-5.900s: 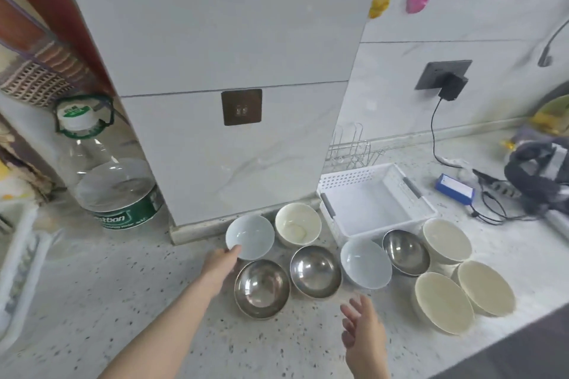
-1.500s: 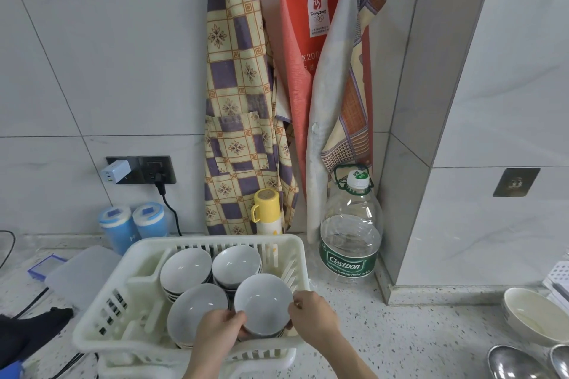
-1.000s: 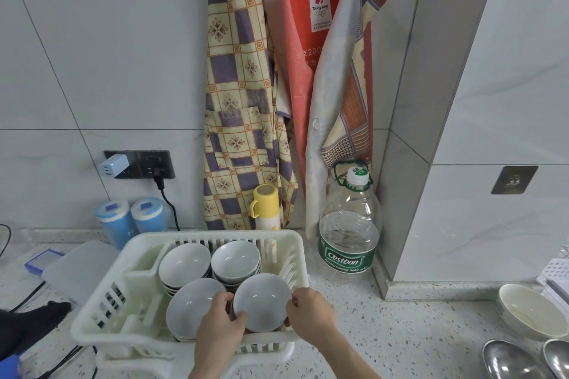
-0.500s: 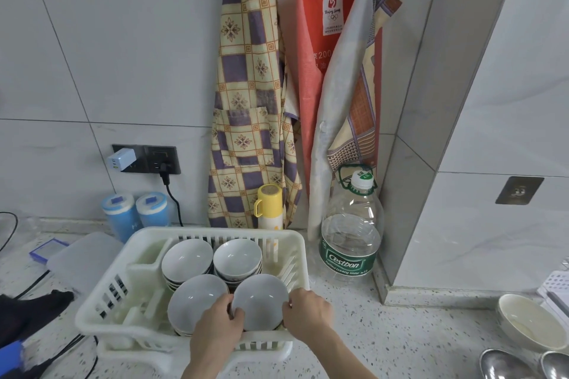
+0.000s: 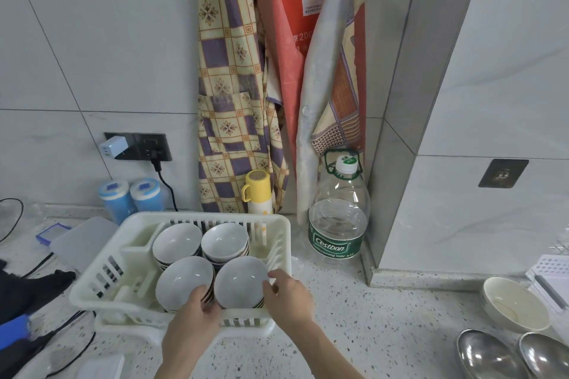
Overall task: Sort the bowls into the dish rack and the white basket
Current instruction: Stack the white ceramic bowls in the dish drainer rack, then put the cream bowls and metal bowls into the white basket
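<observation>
Seating pale bowl (image 5: 240,281) atop front stack in dish rack (image 5: 92,280): left hand (image 5: 192,328) and right hand (image 5: 288,297) both grasping rim. Right of hands, cream bowl (image 5: 514,304) and two steel bowls (image 5: 489,357) unsorted.

Home kitchen, pretty clearly. Speckled stone counter (image 5: 354,311), tiled wall (image 5: 92,55), aprons (image 5: 234,86) hanging in corner, dish rack (image 5: 101,280) full of bowls (image 5: 224,240), water jug (image 5: 338,224), plugged-in socket (image 5: 147,148), steel bowls (image 5: 489,354) at right.
</observation>
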`<state>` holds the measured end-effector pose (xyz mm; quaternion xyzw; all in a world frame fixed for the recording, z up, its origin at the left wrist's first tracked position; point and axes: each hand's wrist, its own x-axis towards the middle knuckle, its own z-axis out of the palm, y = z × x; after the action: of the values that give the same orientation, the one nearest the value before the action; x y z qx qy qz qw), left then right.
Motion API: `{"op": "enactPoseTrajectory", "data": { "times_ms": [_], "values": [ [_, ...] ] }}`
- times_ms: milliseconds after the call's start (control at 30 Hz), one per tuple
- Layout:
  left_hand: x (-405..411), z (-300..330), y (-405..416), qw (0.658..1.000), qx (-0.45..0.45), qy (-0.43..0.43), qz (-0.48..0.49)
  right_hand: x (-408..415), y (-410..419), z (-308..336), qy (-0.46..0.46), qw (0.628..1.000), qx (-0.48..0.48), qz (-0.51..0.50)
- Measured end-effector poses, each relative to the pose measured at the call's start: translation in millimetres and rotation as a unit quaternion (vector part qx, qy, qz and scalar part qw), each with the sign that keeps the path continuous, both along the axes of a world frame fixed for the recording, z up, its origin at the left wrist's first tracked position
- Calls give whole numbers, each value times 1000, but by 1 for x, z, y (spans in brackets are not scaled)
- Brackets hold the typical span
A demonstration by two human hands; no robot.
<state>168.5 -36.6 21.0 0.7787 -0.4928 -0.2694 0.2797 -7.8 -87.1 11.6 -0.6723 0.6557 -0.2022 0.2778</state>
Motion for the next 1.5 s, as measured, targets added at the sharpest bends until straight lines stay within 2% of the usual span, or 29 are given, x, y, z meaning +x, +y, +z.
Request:
{"op": "enactPoseTrajectory", "data": {
  "times_ms": [100,133,200,333,467,500,600,700,767,933,1067,1133,1267,1367,1500],
  "values": [
    [18,-5,0,1000,10,2,28,-1,8,10,-230,970,73,34],
    [18,-5,2,999,7,10,45,-6,11,12,-283,953,93,48],
    [5,-5,7,996,-22,34,82,-26,25,15,-321,938,111,64],
    [-45,0,30,980,-124,82,129,-73,55,11,-348,925,148,34],
    [-106,-9,61,965,-136,178,137,-132,81,7,-371,911,181,16],
    [-117,-12,67,961,-126,209,128,-147,86,5,-380,905,189,7],
    [-163,-8,91,960,-7,275,57,-193,94,-5,-392,897,203,-19],
    [-215,-10,101,947,9,307,95,-238,103,-13,-382,900,204,-47],
    [-247,-9,107,947,31,299,113,-266,112,-19,-373,905,190,-74],
    [-317,-30,118,958,70,272,67,-323,137,-27,-378,900,153,-153],
    [-357,-43,122,962,115,247,22,-356,160,-29,-405,872,135,-240],
    [-375,-47,124,958,157,237,-37,-367,173,-30,-407,860,127,-281],
    [-410,-61,142,937,209,226,-167,-390,202,-30,-401,836,109,-357],
    [-434,-68,156,917,242,227,-222,-417,228,-32,-390,818,72,-417],
    [-466,-73,172,897,259,229,-277,-470,260,-34,-379,754,-7,-537]
  ]
}}
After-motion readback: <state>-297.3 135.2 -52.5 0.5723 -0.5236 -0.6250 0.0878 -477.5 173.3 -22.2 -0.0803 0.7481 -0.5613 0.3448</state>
